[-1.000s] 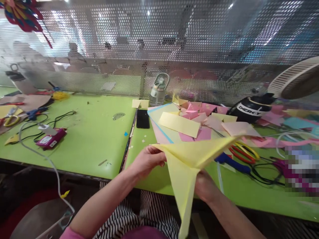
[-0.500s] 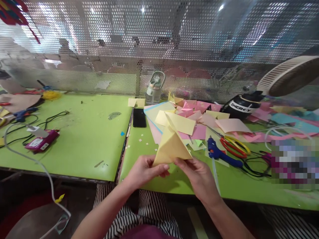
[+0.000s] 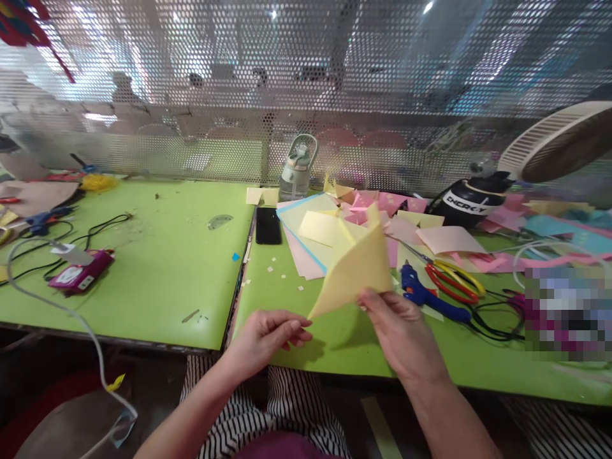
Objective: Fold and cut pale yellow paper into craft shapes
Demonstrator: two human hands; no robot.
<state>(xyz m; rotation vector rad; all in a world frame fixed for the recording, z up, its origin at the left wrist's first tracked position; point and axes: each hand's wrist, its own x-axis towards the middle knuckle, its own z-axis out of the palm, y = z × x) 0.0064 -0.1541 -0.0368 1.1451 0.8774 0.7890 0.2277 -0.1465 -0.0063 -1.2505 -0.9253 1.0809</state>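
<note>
My right hand (image 3: pixel 399 319) pinches the lower right edge of a folded yellow paper (image 3: pixel 356 271), thumb in front. The paper is held above the table, with a slanting front face and standing points at its top. Its sharp left corner points down toward my left hand (image 3: pixel 272 338). That hand's fingers are loosely bent and apart, close by the corner; whether a fingertip touches it I cannot tell. Behind the folded paper lie yellow, blue and pink sheets (image 3: pixel 306 255). A blue glue gun (image 3: pixel 433 301) rests just right of my right hand.
Pliers with red and yellow handles (image 3: pixel 454 280) lie beyond the glue gun. A black phone (image 3: pixel 268 226) and a clear bottle (image 3: pixel 295 175) are farther back. A purple power strip (image 3: pixel 81 271) with cables sits left. A fan (image 3: pixel 559 143) and black ENERGY jug (image 3: pixel 471 201) stand right.
The folded paper has swung to the right and turned in my right hand. My left hand has let go of its lower left part and drawn back leftward.
</note>
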